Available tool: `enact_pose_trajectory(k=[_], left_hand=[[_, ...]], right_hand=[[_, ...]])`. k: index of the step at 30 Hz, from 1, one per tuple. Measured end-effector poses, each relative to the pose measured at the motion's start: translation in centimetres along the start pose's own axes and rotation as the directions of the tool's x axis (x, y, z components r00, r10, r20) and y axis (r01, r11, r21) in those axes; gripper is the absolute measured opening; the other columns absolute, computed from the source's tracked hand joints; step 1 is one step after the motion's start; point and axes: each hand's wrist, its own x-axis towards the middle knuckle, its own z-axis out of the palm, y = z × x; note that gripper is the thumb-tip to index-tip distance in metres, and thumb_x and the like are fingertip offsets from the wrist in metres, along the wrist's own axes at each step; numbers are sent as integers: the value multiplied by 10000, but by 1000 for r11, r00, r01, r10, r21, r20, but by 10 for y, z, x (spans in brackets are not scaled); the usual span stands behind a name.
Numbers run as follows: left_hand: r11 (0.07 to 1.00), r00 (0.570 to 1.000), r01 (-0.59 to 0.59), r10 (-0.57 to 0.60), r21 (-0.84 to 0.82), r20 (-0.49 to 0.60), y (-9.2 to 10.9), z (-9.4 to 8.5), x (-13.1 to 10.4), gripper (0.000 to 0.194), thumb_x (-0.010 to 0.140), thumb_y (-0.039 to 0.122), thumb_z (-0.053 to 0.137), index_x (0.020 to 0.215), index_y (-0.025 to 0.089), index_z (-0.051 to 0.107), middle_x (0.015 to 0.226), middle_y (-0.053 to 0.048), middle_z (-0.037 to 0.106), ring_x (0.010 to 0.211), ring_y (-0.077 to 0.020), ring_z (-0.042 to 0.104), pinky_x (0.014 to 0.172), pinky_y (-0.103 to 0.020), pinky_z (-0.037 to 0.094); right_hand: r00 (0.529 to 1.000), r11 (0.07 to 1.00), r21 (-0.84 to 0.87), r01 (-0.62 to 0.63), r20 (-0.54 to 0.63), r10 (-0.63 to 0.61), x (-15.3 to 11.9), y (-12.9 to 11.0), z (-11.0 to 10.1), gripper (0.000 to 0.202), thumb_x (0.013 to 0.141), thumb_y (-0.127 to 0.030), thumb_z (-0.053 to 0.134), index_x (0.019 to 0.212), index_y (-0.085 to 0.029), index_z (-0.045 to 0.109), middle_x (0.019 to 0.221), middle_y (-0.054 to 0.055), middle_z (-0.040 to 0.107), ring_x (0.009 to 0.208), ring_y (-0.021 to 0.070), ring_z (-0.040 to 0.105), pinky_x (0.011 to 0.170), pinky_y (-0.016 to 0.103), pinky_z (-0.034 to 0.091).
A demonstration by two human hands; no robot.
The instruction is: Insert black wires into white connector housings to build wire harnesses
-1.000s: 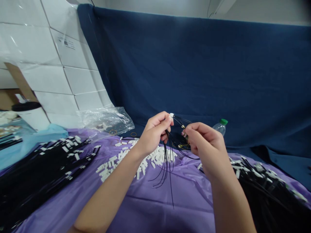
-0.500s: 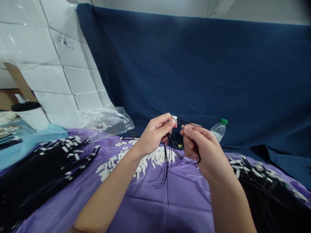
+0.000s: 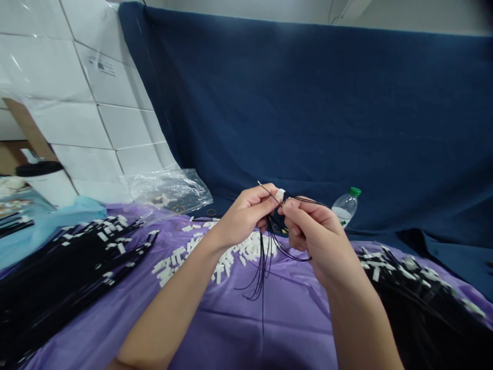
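My left hand (image 3: 250, 213) is closed, pinching a small white connector (image 3: 281, 194) between thumb and forefinger. Several thin black wires (image 3: 262, 277) hang down beneath its fingers. Close against it on the right, my right hand (image 3: 308, 221) pinches a black wire with thumb and forefinger. The tip of one wire sticks up to the left past the left fingertips, and more wire loops below the right hand. Under both hands lies a scattered pile of small white connectors (image 3: 254, 249) on a purple cover (image 3: 288, 313).
Bundles of black wires with white ends lie on the left (image 3: 69, 277) and right (image 3: 431, 308). A green-capped bottle (image 3: 345, 208) stands behind my right hand. A clear plastic bag (image 3: 173, 187) lies by stacked white boxes (image 3: 131, 123). A dark blue cloth (image 3: 308, 103) hangs behind.
My right hand has moved left, nearer to the left hand. A wire tip now points up to the left beyond the left fingertips. The left hand has barely moved.
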Motion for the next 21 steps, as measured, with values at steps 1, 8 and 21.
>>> enact_pose_trajectory(k=[1,8,21], left_hand=[[1000,1000,5,-5,-6,-4,0,0,0,200,867,328,541,742,172,536,690,12,487,528,-68,458,442,-166,399],[996,992,53,-60,-66,-108,-4,-2,3,199,865,373,534,787,190,523,605,43,427,423,-51,371,402,-175,372],[978,967,115,-151,-175,-206,-1,-2,6,195,862,358,535,763,192,511,538,55,378,379,-55,336,374,-181,353]], right_hand=[[1000,1000,-2,4,2,-4,0,0,0,251,807,-328,635,673,-160,507,548,-68,307,440,33,198,384,186,144],[1000,1000,-21,18,-20,-18,-1,-4,-5,223,824,-307,619,687,-168,511,532,-68,353,406,25,246,379,180,149],[950,927,-231,297,-30,-312,-5,-4,-13,125,862,-315,604,840,-194,628,683,-7,576,509,87,530,455,214,417]])
